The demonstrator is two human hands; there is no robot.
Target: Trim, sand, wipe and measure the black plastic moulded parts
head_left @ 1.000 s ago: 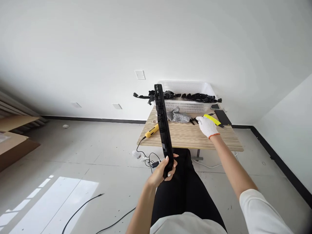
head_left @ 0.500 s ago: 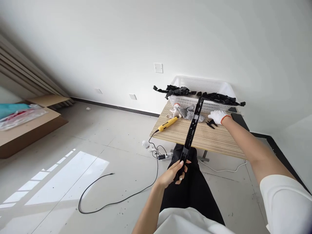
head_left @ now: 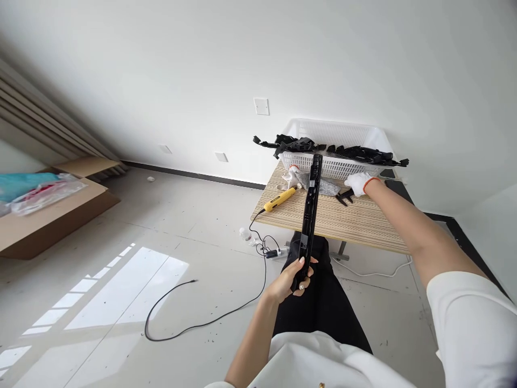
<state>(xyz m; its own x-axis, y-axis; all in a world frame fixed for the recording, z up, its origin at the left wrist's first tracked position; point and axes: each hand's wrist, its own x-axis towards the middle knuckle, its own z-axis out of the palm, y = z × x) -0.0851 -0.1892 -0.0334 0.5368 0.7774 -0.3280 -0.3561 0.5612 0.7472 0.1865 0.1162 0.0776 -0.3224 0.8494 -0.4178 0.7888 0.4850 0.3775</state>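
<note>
My left hand [head_left: 293,277], bare, is wrapped round the lower end of a long, narrow black plastic trim strip [head_left: 310,210]. The strip points up and away from me, over my lap and the table's front edge. My right hand [head_left: 357,184] wears a white glove with an orange cuff and is on the table, fingers curled downward. Beside its fingertips lies a small black forked piece [head_left: 344,197]; I cannot tell whether they grip it. A yellow corded pen-like tool [head_left: 279,199] rests at the table's left, near grey and white gloves [head_left: 329,187].
A white plastic basket [head_left: 339,130] stands at the back of the wood-grain table [head_left: 337,226], with black plastic strips lying across it. A black cord [head_left: 210,324] curves over the floor by a power strip [head_left: 279,253]. At left is an open cardboard box [head_left: 60,213].
The black strip has swung a little left and stands more upright in my left hand. My right hand stays by the small black piece, which has shifted slightly left. The view has tilted slightly.
</note>
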